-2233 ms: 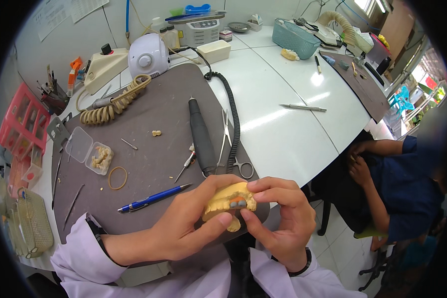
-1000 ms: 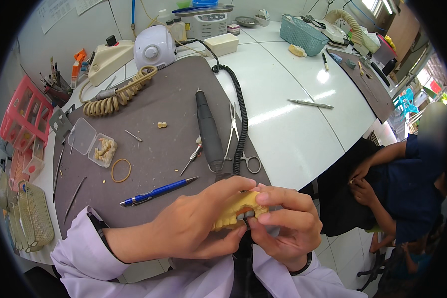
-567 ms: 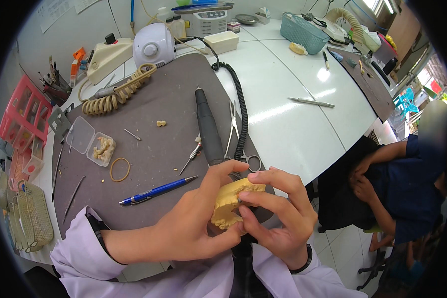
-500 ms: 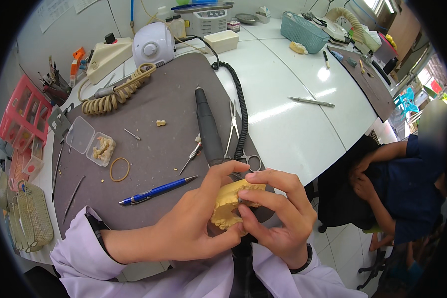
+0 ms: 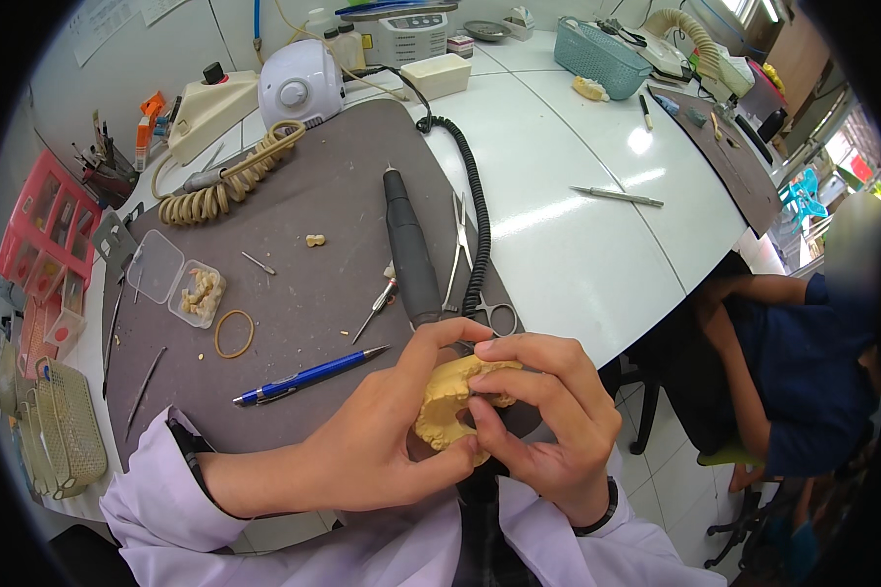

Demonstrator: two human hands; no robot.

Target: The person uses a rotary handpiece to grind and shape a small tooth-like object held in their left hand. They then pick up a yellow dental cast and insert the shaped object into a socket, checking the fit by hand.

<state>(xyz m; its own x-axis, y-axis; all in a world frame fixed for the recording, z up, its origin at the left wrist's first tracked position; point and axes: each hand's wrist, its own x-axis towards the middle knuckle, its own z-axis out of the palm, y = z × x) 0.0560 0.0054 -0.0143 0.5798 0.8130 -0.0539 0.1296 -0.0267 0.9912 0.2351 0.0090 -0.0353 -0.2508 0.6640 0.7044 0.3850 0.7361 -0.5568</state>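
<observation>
A yellow dental cast [image 5: 442,399] with a row of teeth is held up over the near edge of the grey mat. My left hand [image 5: 382,430] grips its left side, thumb below and forefinger arched over the top. From the right, my right hand [image 5: 548,421] is closed at the cast, thumb and fingers pressed together against its inner side. Whether something small sits between those fingertips is hidden. Just beyond my hands lie a black handpiece [image 5: 410,245], scissors-like forceps [image 5: 460,249] and a small red-and-white-handled tool [image 5: 378,305]. A blue pen [image 5: 311,376] lies left of them.
On the grey mat [image 5: 294,186] are a clear box of teeth [image 5: 200,293], a rubber band [image 5: 234,335] and a loose tooth piece [image 5: 315,241]. A white motor unit [image 5: 301,84] stands behind. A seated person [image 5: 793,362] is at the right.
The cast has tilted very slightly and my right fingers have shifted a little on it. The seated person at the right has moved their arms.
</observation>
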